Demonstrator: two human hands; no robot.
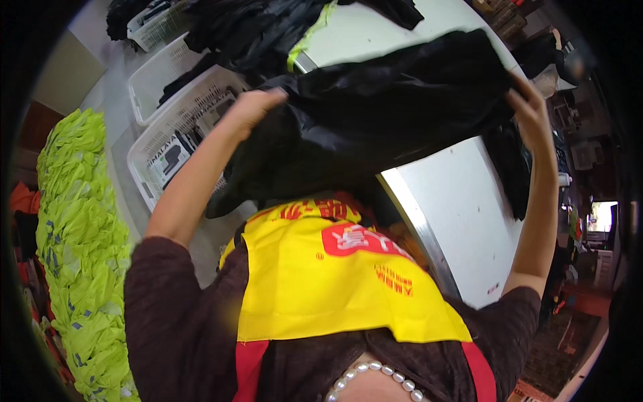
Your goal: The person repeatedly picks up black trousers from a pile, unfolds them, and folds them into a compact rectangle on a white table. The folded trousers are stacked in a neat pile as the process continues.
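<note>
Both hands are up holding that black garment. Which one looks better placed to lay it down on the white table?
Probably the right hand: it holds the black garment directly above the white table. The left hand grips it out over the white baskets.

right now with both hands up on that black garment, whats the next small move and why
Probably lower the black garment onto the bare white table and spread it flat. The left hand and right hand each grip an end, and it hangs bunched and creased between them, partly off the table's edge.
</note>
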